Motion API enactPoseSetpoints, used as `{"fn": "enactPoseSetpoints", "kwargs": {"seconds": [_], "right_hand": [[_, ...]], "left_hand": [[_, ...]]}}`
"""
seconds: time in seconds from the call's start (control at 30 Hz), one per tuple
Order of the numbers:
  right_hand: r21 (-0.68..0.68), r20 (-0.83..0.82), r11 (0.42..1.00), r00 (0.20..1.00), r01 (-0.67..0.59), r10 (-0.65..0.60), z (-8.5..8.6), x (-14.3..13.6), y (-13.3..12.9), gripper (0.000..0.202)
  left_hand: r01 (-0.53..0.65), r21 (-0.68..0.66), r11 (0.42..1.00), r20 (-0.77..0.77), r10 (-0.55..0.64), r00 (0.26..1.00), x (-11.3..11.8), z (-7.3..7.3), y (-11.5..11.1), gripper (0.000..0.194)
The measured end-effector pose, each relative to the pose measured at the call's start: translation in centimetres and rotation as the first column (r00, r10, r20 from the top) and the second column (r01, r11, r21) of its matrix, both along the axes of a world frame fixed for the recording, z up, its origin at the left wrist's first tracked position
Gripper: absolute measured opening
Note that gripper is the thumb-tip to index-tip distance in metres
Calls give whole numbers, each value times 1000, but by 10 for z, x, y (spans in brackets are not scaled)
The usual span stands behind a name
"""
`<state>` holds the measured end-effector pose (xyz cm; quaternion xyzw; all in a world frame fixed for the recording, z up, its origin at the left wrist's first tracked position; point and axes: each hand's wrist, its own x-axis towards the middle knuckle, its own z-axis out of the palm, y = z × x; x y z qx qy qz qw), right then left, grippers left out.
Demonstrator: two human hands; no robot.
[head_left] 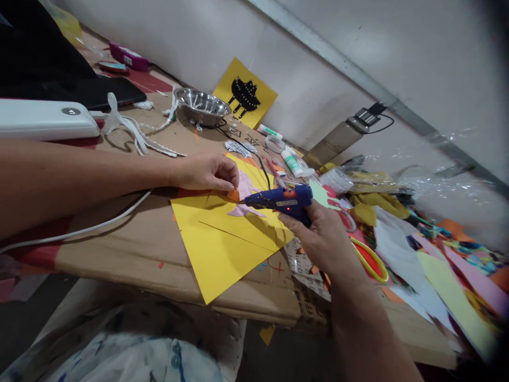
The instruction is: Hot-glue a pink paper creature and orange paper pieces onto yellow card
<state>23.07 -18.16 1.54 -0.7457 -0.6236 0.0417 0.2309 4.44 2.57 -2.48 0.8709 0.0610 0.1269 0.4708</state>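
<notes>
My right hand [318, 228] is wrapped round the handle of a blue hot glue gun [278, 199], its red light lit. The nozzle points left and reaches a small orange paper piece [233, 195]. That piece is pinched in the fingertips of my left hand [214, 172]. Below both hands lie yellow sheets of card [214, 249], with a pale pink paper cut-out [245, 183] on them. Part of the cut-out is hidden by the glue gun. Whether glue is coming out is too small to tell.
A metal bowl [202, 109] stands behind my left hand. A yellow card with a black shape [244, 95] leans on the wall near a grey bottle [338, 138]. Glue sticks [292, 163], a yellow-rimmed ring [371, 260] and paper scraps crowd the right. A white cable [99, 228] crosses the left.
</notes>
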Motion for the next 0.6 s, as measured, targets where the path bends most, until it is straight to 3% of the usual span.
{"fn": "enactPoseSetpoints", "kwargs": {"seconds": [0.4, 0.6], "right_hand": [[43, 213, 999, 977, -1, -8, 1, -11, -4, 26], [52, 226, 997, 973, -53, 40, 2, -10, -8, 22]], "left_hand": [[-3, -16, 1000, -10, 3, 1000, -1, 1, -1, 16], [-2, 5, 1000, -25, 2, 1000, -1, 1, 0, 18]]}}
